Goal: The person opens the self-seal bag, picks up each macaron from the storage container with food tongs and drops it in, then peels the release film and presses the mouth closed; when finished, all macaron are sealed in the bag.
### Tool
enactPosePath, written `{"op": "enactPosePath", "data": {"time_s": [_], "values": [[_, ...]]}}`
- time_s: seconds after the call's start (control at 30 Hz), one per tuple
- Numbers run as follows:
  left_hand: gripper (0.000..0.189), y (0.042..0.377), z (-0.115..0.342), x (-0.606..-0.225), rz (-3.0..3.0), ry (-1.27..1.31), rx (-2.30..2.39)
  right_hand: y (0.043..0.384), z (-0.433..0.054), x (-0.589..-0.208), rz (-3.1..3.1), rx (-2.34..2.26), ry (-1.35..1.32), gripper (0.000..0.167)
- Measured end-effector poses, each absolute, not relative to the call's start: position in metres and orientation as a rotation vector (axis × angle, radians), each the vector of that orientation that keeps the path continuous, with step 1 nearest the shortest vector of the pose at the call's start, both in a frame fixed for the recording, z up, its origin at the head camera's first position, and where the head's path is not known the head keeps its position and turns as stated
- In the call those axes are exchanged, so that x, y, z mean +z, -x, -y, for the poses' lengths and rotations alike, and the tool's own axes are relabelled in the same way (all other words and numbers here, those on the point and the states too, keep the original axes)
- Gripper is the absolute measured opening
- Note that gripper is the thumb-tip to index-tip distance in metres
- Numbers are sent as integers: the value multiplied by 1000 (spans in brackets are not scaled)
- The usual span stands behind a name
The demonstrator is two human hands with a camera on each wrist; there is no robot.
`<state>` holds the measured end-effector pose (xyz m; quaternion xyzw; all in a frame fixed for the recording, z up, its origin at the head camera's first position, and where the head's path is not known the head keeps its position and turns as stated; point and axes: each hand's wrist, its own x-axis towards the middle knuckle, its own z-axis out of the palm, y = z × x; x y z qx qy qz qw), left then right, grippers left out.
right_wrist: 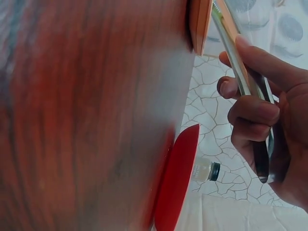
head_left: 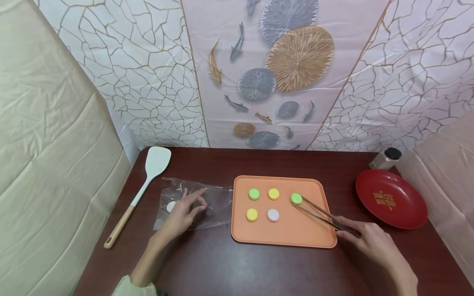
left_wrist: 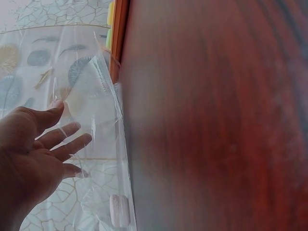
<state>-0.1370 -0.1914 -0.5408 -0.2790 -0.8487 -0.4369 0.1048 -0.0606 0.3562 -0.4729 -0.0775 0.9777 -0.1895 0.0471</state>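
My right hand grips metal tongs near their closed end. In the head view the tong tips straddle a green macaron at the right of the orange tray. On that tray are also another green macaron, two yellow macarons and a pale lilac macaron. My left hand is over a clear plastic bag, fingers spread and lightly bent against the film. Inside the bag a pale macaron lies near the wrist side.
A white spatula with a wooden handle lies at the left. On the right sits a red plate with gold characters, and behind it a small jar with a black lid. Patterned cloth surrounds the dark wooden table.
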Motion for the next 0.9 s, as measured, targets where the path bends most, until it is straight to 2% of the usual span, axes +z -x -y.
{"op": "enactPosePath", "data": {"time_s": [0.17, 0.43, 0.67, 0.73, 0.8, 0.9], "values": [[49, 131, 188, -525, 2518, 802, -1322, 63, -351, -470, -2986, -614, 294, 47], [50, 132, 187, -529, 2561, 778, -1298, 76, -319, -457, -3051, -691, 514, 43], [48, 153, 203, -580, 2566, 777, -1245, 96, -266, -455, -2917, -758, 660, 39], [45, 154, 206, -585, 2575, 771, -1231, 101, -251, -457, -2884, -771, 719, 37], [34, 154, 206, -585, 2560, 775, -1231, 105, -237, -459, -2858, -768, 777, 35], [28, 146, 201, -566, 2506, 817, -1263, 109, -218, -463, -2836, -739, 851, 32]]}}
